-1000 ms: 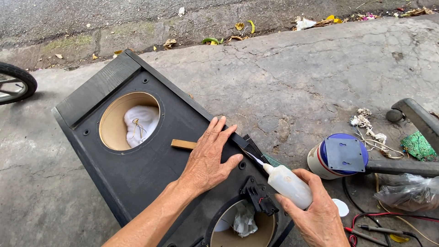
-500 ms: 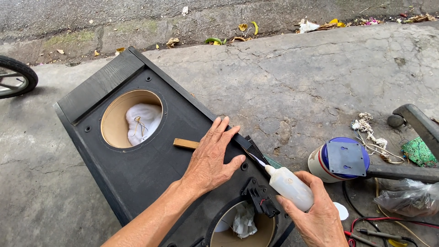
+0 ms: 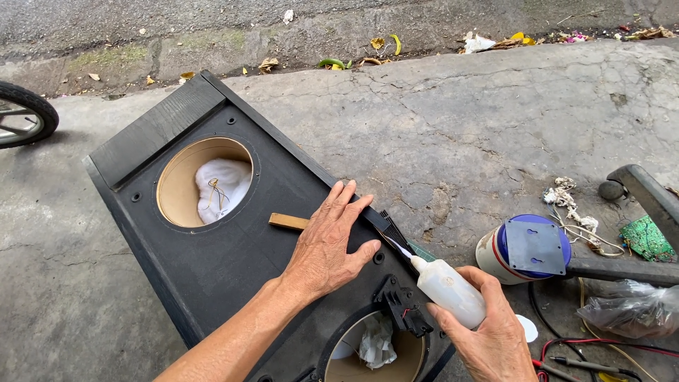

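Observation:
A black speaker cabinet [image 3: 212, 269] lies face up on the concrete, with two round holes showing white stuffing inside. My left hand [image 3: 327, 240] presses flat on its front panel, fingers spread over a small wooden strip [image 3: 286, 221] and a black edge piece [image 3: 378, 221]. My right hand [image 3: 488, 332] grips a white glue bottle [image 3: 447, 288], its thin nozzle touching the cabinet's right edge just beside my left thumb. A small black part with wires [image 3: 403, 305] sits by the lower hole.
A blue-lidded can [image 3: 527, 249] with a grey plate on it stands to the right, beside a green circuit board [image 3: 647, 239], a clear plastic bag [image 3: 626, 311], red and black leads [image 3: 587, 354] and a dark bar [image 3: 647, 194]. A bicycle tyre [image 3: 25, 117] at far left.
The view has drifted slightly, so the cabinet sits a little further right in frame. Both hands hold the same pose, nozzle still at the cabinet edge.

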